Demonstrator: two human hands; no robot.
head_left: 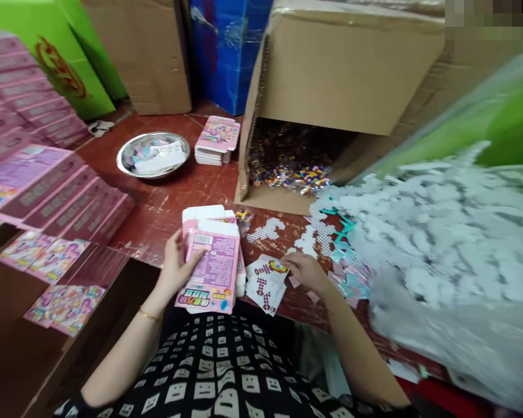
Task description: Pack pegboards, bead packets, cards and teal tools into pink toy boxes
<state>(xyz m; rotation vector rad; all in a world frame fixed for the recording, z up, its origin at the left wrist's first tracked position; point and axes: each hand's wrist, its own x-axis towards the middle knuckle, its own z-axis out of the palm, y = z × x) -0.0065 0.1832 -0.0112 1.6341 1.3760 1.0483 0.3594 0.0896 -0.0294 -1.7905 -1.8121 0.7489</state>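
My left hand is wrapped round a few pink cardboard boxes, its thumb across the front one. White flaps stick up at their far ends. To the right of them lie white printed pattern cards with small bead designs. My right hand has its fingers drawn together at the upper right corner of these cards, seemingly pinching one; the fingertips are partly hidden. Beyond the boxes sits a small clear bag of coloured beads. White perforated pegboards lie behind the cards.
A large cardboard carton opens toward me, holding many bead bags. White pegboards are heaped at right. A metal bowl and a box stack stand behind; more pink boxes are piled left above an open carton.
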